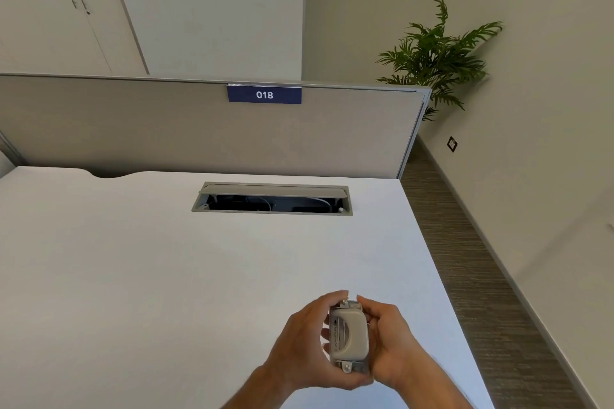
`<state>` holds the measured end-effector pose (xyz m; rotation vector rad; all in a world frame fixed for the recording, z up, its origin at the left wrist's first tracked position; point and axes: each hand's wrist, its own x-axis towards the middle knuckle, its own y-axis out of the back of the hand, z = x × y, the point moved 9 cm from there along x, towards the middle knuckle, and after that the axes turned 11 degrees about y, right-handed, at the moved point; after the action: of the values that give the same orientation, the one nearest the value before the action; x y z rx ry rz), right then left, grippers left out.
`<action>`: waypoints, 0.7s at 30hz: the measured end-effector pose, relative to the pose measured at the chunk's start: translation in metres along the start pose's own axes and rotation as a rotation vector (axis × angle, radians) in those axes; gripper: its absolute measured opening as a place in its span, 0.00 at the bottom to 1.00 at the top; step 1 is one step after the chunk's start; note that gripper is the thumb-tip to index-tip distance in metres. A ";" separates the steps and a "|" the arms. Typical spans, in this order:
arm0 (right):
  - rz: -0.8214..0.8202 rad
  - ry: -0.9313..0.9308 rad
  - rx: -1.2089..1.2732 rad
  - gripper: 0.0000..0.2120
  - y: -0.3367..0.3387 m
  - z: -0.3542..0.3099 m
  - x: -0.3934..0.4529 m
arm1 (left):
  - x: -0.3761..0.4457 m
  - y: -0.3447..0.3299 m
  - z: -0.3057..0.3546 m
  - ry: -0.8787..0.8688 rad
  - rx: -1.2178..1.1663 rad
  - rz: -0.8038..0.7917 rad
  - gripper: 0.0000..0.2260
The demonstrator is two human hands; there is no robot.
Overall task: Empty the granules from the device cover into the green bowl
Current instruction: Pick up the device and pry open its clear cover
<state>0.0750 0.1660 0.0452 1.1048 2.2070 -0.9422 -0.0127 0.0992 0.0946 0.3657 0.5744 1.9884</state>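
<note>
Device held in both hands, cover not yet off; no green bowl in view.

Left hand (299,342) and right hand (393,342) are both clamped on the grey device (349,337), just above the worktop (166,276) near its front right corner. Looks like the opening step. Next: pull the cover free level so the granules stay in, then find the bowl. Count: one device, two hands, zero bowls, no granules visible. One cable hatch (272,198), one plant (438,53).
</note>
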 end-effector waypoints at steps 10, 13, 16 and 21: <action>-0.042 -0.034 0.014 0.23 -0.001 0.003 0.003 | -0.002 0.004 0.002 -0.026 -0.026 0.004 0.45; -0.070 -0.036 0.016 0.22 -0.004 0.002 0.004 | -0.002 0.006 0.002 -0.034 -0.032 0.009 0.45; -0.083 -0.029 0.029 0.21 -0.007 0.000 0.002 | -0.002 0.007 0.001 -0.028 -0.027 0.023 0.44; -0.195 0.018 0.137 0.26 -0.017 -0.002 -0.001 | 0.008 0.025 0.000 0.049 -0.065 0.132 0.42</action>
<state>0.0615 0.1599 0.0538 0.9723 2.3258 -1.1862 -0.0349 0.0960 0.1086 0.3228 0.5262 2.1428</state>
